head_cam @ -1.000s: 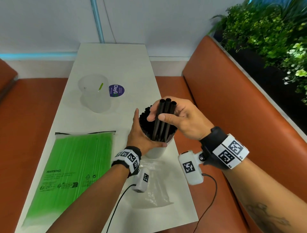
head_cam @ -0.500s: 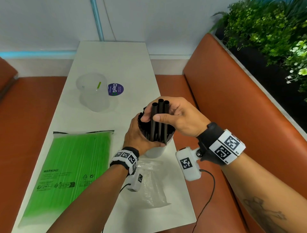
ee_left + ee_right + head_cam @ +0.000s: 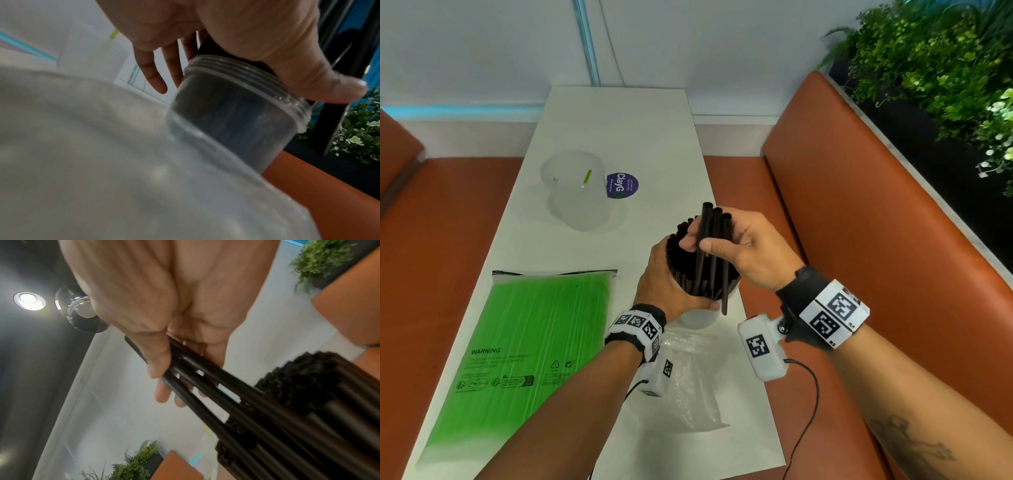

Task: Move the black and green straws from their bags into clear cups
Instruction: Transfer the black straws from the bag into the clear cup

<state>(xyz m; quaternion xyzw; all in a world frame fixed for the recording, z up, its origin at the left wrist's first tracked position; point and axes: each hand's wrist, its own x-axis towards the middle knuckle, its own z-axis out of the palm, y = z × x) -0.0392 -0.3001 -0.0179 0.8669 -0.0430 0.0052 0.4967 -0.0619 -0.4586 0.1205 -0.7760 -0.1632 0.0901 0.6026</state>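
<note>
A clear cup [image 3: 697, 317] [image 3: 236, 121] packed with black straws [image 3: 681, 246] [image 3: 308, 394] stands near the table's right edge. My left hand [image 3: 671, 287] [image 3: 257, 81] grips it around the rim and the bundle, with the thumb [image 3: 320, 84] on the near side. My right hand [image 3: 709, 243] [image 3: 164, 381] pinches three black straws [image 3: 714, 233] [image 3: 205, 378] upright over the cup. The lower end of one of them [image 3: 724, 305] hangs outside the near rim. A bag of green straws [image 3: 534, 325] lies flat on the left. A second clear cup [image 3: 575, 195] [image 3: 92, 48] farther back holds one green straw [image 3: 587, 176].
An empty clear bag [image 3: 688, 380] lies crumpled near the front edge of the white table [image 3: 619, 120], under my left wrist. A purple round sticker [image 3: 622, 185] sits beside the far cup. Orange bench seats [image 3: 859, 205] flank the table, with plants [image 3: 945, 68] behind on the right.
My right hand has shifted the three black straws slightly, and one straw's lower end now shows outside the cup's near rim. The left hand still grips the cup.
</note>
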